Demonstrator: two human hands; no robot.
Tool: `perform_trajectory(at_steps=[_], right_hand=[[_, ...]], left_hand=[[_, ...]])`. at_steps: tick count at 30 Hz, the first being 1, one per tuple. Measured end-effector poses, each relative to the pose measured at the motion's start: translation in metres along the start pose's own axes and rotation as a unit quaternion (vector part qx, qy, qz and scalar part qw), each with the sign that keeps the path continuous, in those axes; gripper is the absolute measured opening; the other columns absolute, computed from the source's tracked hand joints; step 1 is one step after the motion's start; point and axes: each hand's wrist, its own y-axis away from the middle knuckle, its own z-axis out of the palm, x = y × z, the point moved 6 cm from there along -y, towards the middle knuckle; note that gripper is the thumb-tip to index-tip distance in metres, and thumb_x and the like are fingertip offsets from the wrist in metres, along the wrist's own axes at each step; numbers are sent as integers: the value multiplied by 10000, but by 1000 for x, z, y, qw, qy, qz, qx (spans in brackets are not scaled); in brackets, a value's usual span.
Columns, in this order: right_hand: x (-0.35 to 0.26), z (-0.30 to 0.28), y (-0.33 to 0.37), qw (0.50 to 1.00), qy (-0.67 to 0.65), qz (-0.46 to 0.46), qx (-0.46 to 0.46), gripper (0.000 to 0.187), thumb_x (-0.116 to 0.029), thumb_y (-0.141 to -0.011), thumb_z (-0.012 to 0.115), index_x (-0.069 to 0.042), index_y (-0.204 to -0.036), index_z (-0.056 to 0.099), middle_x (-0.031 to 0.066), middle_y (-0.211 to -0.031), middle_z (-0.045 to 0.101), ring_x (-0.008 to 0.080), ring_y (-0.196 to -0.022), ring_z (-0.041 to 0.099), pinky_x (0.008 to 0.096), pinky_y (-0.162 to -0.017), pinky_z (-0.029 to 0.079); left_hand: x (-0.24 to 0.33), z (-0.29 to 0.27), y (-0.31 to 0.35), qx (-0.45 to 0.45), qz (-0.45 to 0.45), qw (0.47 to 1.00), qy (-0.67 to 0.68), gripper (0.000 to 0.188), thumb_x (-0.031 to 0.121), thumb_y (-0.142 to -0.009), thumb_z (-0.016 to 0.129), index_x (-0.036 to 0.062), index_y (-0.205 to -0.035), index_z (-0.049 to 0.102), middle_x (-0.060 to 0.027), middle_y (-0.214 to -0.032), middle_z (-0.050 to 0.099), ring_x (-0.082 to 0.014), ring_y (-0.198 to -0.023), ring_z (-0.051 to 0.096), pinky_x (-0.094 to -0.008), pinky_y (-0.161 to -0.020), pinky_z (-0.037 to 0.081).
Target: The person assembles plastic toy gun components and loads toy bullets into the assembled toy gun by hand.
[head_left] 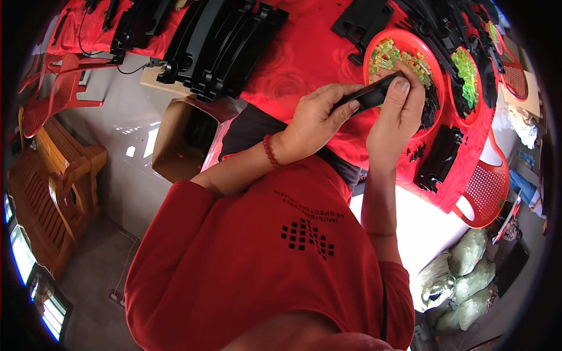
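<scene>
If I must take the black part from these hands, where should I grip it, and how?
Probably pinch the black part across its middle, from above: it is long and slim, and the left hand grips one end, the right hand the other, leaving the middle bare.

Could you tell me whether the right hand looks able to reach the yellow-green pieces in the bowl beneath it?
Probably yes: the right hand is over the open bowl, near the yellow-green pieces, but it may first need to release the black part.
</scene>
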Motion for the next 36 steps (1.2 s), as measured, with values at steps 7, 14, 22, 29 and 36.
perform_trajectory(at_steps=[7, 14, 22, 29, 36], right_hand=[[-10, -7, 11, 989, 126, -74, 15, 318, -198, -1068, 412, 25, -1259, 537, 124, -1045, 625, 164, -939, 605, 307, -866, 489], [-2, -12, 23, 986, 153, -64, 32, 244, -127, -1036, 454, 16, -1210, 549, 89, -1012, 605, 159, -906, 551, 317, -840, 422], [-1, -11, 28, 973, 197, -120, 32, 275, -124, -1044, 419, 26, -1238, 543, 119, -1028, 609, 158, -898, 565, 302, -835, 464], [-3, -10, 39, 981, 175, -85, 28, 235, -94, -961, 529, 0, -1171, 582, 70, -931, 639, 201, -875, 561, 360, -881, 351], [10, -7, 17, 957, 274, -93, 10, 228, -136, -1012, 505, 17, -1146, 606, 105, -977, 686, 146, -839, 618, 298, -790, 478]], left_hand=[[-20, 3, 8, 26, -100, 981, 164, 197, 49, -959, 630, 2, -1141, 571, -52, -1039, 656, -99, -931, 617, -255, -814, 524], [-31, 11, 15, -14, -100, 976, 194, 191, 84, -918, 701, 18, -1050, 579, -28, -909, 667, -55, -828, 607, -235, -701, 513], [-24, 7, 12, 9, -96, 988, 120, 227, 53, -920, 688, 31, -1081, 530, -53, -1009, 660, -92, -933, 620, -253, -831, 522], [-38, 11, 22, -25, -140, 969, 200, 265, 62, -934, 673, 35, -1128, 495, -48, -997, 639, -104, -917, 621, -255, -805, 518], [-38, 5, 9, -108, -180, 945, 251, 214, 139, -981, 621, 5, -1126, 541, -57, -1008, 640, -111, -887, 633, -256, -797, 532]])
